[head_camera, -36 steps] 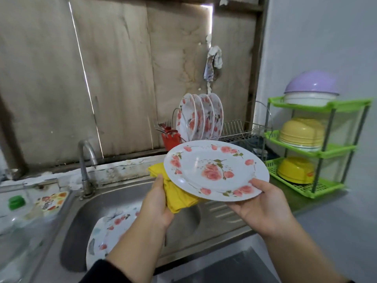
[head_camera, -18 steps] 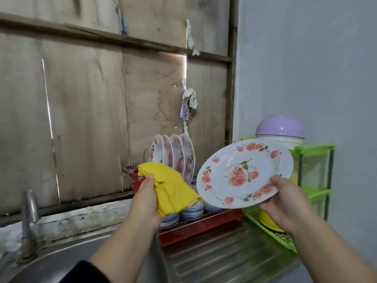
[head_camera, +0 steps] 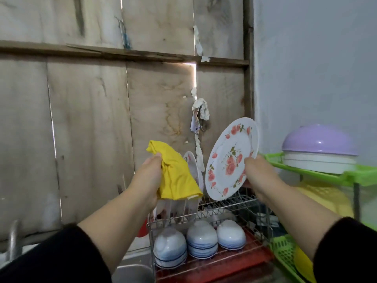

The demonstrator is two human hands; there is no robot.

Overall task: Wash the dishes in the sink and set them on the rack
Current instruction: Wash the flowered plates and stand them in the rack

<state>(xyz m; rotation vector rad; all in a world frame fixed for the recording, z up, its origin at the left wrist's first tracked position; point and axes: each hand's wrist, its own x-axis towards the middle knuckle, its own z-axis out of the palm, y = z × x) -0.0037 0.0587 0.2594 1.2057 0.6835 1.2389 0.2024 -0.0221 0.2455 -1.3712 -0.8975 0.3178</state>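
The floral plate (head_camera: pixel 231 160) is held nearly on edge above the top tier of the wire dish rack (head_camera: pixel 224 207), its decorated face turned left and toward the camera, its long axis running steeply up and slightly to the right, its lower rim just over the rack wires. The right hand (head_camera: pixel 258 174) grips it at the right rim, thumb on the face, remaining fingers hidden behind. The left hand (head_camera: pixel 151 176) is closed around a bunched yellow cloth (head_camera: pixel 175 174), which hangs down in front of the stood plates (head_camera: pixel 192 170) already upright in the rack's left end. Three blue-and-white bowls (head_camera: pixel 201 240) sit inverted on the lower tier, over a red tray (head_camera: pixel 220 264). To the right stands a green plastic shelf (head_camera: pixel 318 172) carrying a purple-lidded container (head_camera: pixel 319 146) on top and yellow items, blurred, below. Behind is a wall of bare wooden boards (head_camera: pixel 91 119); a pale painted wall (head_camera: pixel 316 68) meets it at right. A faucet (head_camera: pixel 13 240) and sink edge (head_camera: pixel 132 270) show at lower left.
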